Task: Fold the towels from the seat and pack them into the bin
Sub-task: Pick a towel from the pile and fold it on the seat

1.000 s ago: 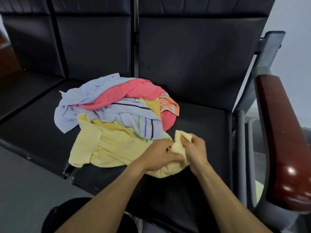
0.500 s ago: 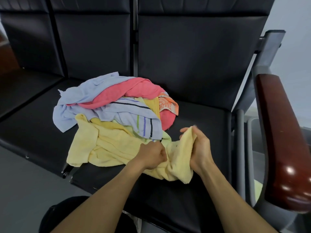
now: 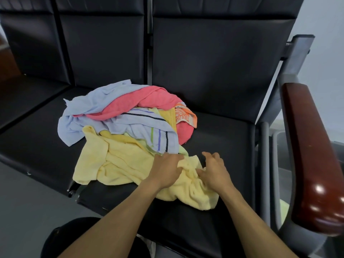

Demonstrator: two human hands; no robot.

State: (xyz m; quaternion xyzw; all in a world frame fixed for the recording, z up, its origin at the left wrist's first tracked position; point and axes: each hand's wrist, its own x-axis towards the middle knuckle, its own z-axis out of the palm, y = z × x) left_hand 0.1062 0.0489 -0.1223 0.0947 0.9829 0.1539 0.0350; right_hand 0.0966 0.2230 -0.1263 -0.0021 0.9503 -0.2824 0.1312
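A crumpled pale yellow towel lies at the front of the black seat. My left hand lies on its bunched right part, fingers curled into the fabric. My right hand hovers beside it with fingers spread, its thumb touching the towel. Behind sits a heap: a light blue towel, a pink towel, a striped pale blue towel and an orange patterned cloth. No bin is plainly in view.
A glossy brown armrest on a grey frame bounds the seat on the right. Below it a pale yellow-green patch shows, mostly hidden. Another black seat adjoins on the left. Grey floor lies in front.
Both hands have lowered the yellow towel's end onto the seat. My right hand has let go of it and spread its fingers; the left hand stays on the fabric.
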